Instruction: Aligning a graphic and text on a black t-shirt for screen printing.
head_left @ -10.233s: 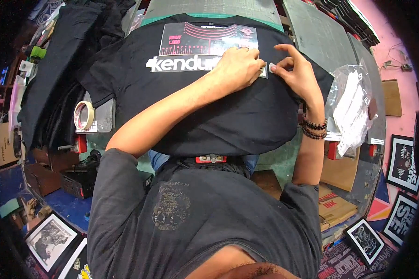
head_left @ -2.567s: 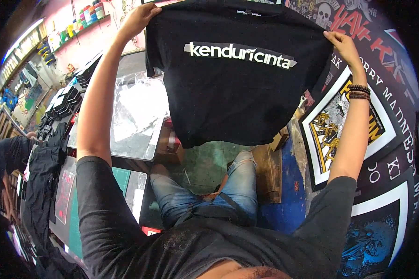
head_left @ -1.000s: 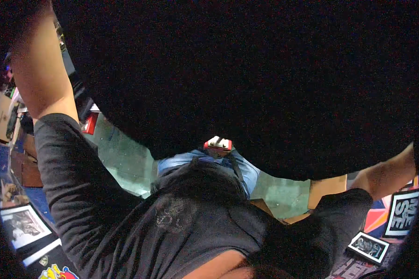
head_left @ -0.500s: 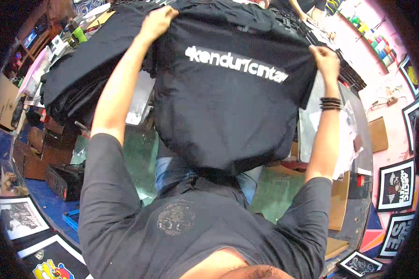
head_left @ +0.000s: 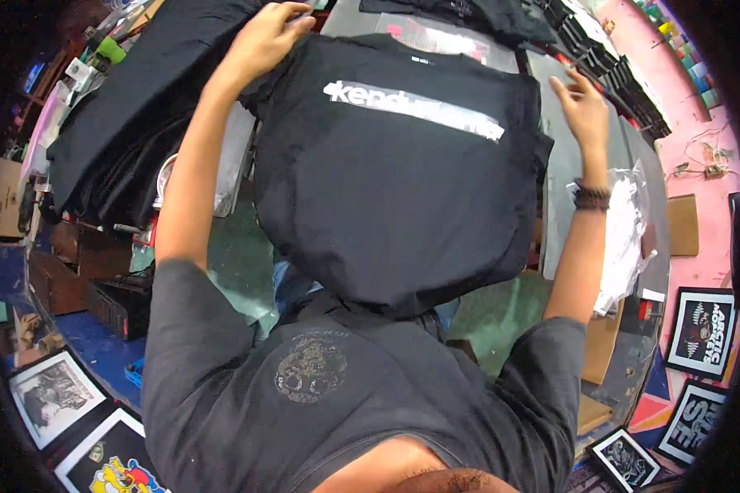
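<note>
A black T-shirt (head_left: 395, 197) with a band of white lettering across its chest lies spread out in front of me, collar at the far end. Its lower edge hangs toward my lap. Glare washes out part of the print. Beside the shirt's far left shoulder is my left hand (head_left: 267, 45), fingers stretched and apart; whether it still touches the fabric is hard to tell. My right hand (head_left: 582, 111) hovers just off the right sleeve, fingers spread and holding nothing. A dark bracelet circles that wrist.
More black garments (head_left: 148, 107) are heaped at the left, and another black garment (head_left: 460, 12) lies at the far end. A clear plastic bag with white contents (head_left: 623, 246) sits at right. Dark stacked frames (head_left: 608, 74) line the far right; a black crate (head_left: 119, 304) stands left.
The T-shirt, held up by both shoulders before, now lies flatter. Both hands have opened, and the right has come away from the sleeve. The view has shifted slightly.
</note>
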Demonstrator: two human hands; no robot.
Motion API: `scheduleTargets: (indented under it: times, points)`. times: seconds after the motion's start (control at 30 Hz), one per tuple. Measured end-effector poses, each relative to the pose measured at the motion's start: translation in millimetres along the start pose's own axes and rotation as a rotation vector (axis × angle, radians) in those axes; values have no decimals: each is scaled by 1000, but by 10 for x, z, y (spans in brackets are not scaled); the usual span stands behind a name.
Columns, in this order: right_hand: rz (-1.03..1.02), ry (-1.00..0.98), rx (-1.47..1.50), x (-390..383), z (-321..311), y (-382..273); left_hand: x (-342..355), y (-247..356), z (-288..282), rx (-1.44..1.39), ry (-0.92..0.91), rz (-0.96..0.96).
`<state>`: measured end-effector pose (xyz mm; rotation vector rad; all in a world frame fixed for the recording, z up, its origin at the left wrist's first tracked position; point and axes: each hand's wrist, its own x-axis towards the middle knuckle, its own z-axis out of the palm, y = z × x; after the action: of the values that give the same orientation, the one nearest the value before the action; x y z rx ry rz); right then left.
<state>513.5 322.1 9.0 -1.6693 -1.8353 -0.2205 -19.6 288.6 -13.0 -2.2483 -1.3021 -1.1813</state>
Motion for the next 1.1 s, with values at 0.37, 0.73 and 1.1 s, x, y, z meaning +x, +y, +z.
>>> scheduleTargets:
  times: [0.37,0.73,1.1]
  points:
    - [622,-1126,655,-2618,-1708,-57,-2515,1136,-1593,-1022,-856,-1269]
    - [695,-792,1023,-3532,-326,-16,-2900,1464,-1002,-934,-972,-1300]
    - [554,-433,1042,-3488,-1922,244,-2692,1506,-2164,-1240,-47,-870]
